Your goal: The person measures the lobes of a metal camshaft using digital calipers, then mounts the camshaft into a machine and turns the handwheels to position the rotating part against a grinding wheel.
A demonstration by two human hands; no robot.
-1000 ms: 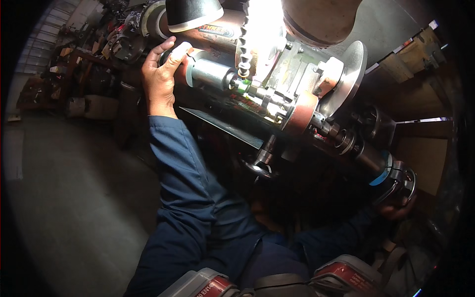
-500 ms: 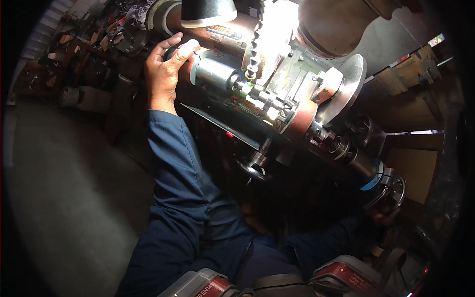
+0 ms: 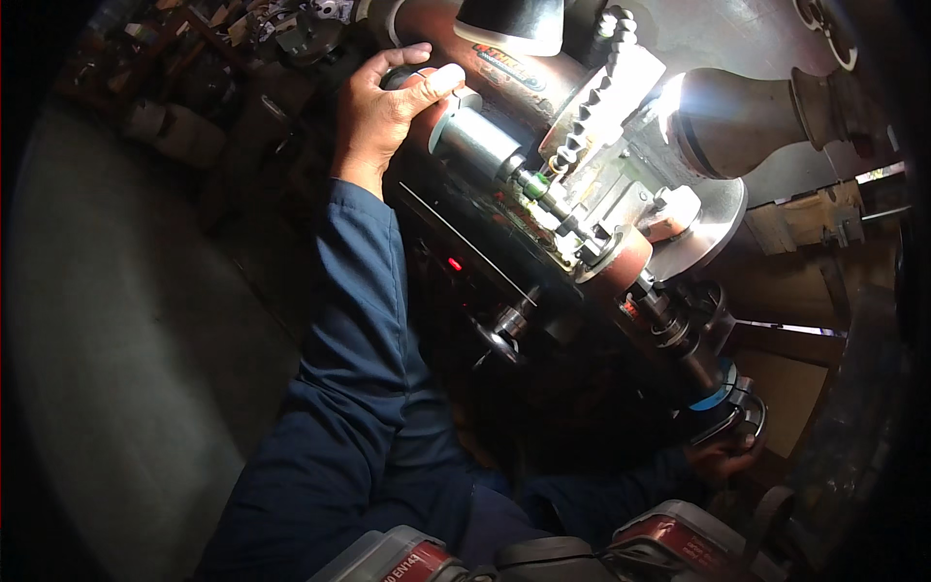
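We see our left hand (image 3: 383, 102) at eleven o'clock, its fingers curled around the rounded end of a metal cylinder (image 3: 475, 141) on a lathe-like machine (image 3: 582, 209). Our right hand (image 3: 722, 456) sits at four o'clock, touching a handwheel (image 3: 732, 412) at the machine's lower end; whether it grasps the wheel we cannot tell. A segmented hose (image 3: 587, 107) and a lit lamp (image 3: 722, 121) lie at one o'clock.

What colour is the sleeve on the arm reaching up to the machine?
Dark blue sleeve, clearest in the head view.
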